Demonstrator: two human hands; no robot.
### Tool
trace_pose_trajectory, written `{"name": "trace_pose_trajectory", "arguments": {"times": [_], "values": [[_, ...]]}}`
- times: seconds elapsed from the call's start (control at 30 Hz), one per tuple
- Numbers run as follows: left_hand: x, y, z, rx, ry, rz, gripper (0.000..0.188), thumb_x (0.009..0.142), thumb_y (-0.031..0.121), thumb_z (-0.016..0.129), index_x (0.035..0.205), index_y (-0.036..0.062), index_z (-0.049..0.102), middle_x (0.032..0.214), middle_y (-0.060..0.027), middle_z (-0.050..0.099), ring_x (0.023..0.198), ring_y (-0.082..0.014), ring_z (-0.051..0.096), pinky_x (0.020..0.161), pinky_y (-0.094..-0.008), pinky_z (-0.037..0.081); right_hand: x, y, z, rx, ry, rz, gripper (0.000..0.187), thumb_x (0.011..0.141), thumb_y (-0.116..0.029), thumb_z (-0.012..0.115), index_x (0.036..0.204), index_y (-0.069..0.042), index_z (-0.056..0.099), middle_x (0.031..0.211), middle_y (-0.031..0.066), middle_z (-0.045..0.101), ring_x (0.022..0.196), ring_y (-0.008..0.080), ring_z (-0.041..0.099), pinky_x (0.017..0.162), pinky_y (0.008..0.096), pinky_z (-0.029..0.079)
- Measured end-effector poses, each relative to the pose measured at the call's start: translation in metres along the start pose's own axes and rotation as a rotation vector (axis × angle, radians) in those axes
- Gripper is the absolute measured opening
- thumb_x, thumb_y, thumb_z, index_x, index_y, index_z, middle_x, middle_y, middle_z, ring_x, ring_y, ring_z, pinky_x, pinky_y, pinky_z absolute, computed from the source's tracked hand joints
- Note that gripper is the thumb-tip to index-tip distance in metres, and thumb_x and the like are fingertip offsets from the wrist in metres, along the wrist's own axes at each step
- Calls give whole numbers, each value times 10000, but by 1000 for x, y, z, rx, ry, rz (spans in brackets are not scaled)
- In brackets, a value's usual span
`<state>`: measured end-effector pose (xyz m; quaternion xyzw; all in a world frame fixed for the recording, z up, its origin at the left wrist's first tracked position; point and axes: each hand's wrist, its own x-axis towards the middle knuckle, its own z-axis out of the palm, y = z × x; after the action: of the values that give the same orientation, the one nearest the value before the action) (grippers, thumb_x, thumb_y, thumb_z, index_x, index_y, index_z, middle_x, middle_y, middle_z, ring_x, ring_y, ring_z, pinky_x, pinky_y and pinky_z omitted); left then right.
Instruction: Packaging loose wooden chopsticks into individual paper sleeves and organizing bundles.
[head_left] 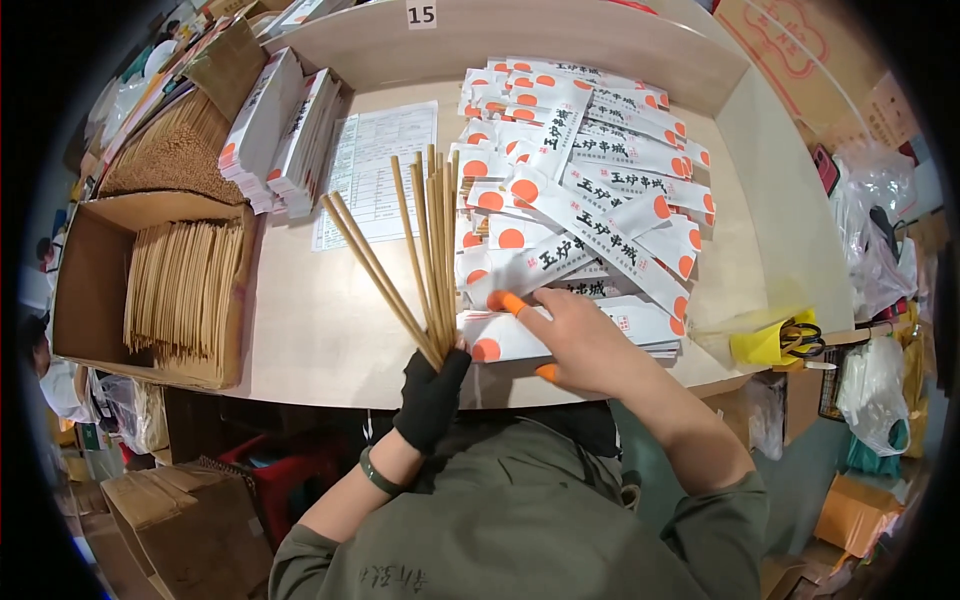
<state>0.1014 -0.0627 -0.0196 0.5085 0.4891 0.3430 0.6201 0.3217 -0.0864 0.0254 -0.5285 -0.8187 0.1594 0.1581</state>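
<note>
My left hand [430, 400], in a black fingerless glove with a band at the wrist, is closed around the lower ends of a loose bundle of brown chopsticks [411, 262]. The sticks fan upward and away from me over the table. My right hand [585, 340] has orange finger covers on its index finger and thumb, which are spread apart. It rests palm down over the near end of a big pile of white paper chopstick sleeves [610, 235] with orange dots and dark print. Its index fingertip touches a sleeve near the left side of the pile.
On the left stands a cardboard box [243, 300] holding many chopsticks, with another full box [160, 150] behind it. Stacks of flat sleeves [262, 120] lie beside a printed sheet [375, 170]. Scissors [800, 340] sit in a yellow holder at the table's right edge.
</note>
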Motion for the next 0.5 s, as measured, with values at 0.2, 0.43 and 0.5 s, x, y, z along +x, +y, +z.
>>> {"name": "trace_pose_trajectory", "arguments": {"times": [0.2,0.43,0.5], "values": [[1,12,5,20,-46,-141,287,916,282,605,998,7,607,792,-19,601,734,-86,528,656,-274,441,4,1,-9,28,-279,179,830,626,-27,756,1374,-79,399,1097,129,552,1013,317,533,854,408,451],[15,-6,-11,-23,5,-22,273,913,268,617,1005,12,604,832,-30,623,744,-85,545,632,-267,448,4,-30,-3,-125,204,11,695,665,-116,754,1282,11,460,1047,112,546,995,322,525,819,413,443],[19,-14,-22,-254,151,134,225,913,202,618,1018,3,619,821,-31,641,740,-86,585,652,-246,471,4,-35,-3,-70,283,-10,620,678,-127,743,1230,27,505,1019,109,547,974,315,529,804,410,444]]}}
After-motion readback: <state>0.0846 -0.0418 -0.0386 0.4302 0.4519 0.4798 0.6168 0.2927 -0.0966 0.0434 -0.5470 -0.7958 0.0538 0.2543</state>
